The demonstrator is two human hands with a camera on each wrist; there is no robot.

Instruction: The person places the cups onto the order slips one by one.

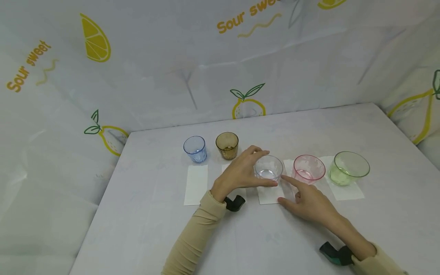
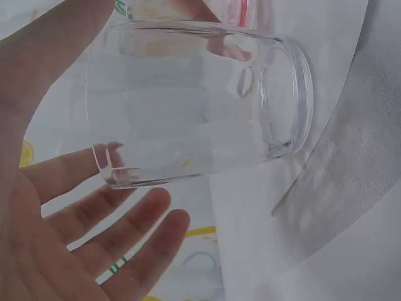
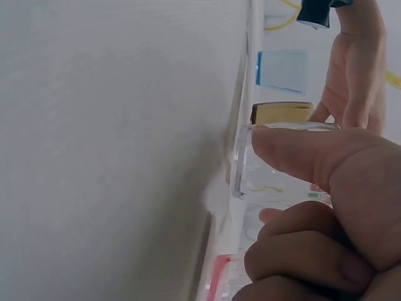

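Running slantwise from the far left corner toward the near side, the left edge of the counter (image 1: 120, 214) lies well apart from all five glasses, and the right edge also stands well clear of the green glass (image 1: 348, 170). Along the far edge, where a lemon-printed cloth (image 1: 165, 88) rises, the blue glass (image 1: 195, 149) and brown glass (image 1: 227, 146) stand nearest, a small gap between them. A white paper strip (image 1: 196, 187) lies before the blue glass, toward the near edge. Only narrow gaps part the clear glass (image 1: 269, 168), the pink glass (image 1: 309, 168) and the green one, so sideways room there is tight; more room lies toward the near edge. The clear glass is upright, right of the counter's middle, between the hands. The left hand (image 1: 243, 168) holds it from the left side, thumb on the near side, fingers around the far side. The right hand (image 1: 307, 200) has thumb and index finger spread apart, the index tip at the glass's near right side; whether it touches, I cannot tell
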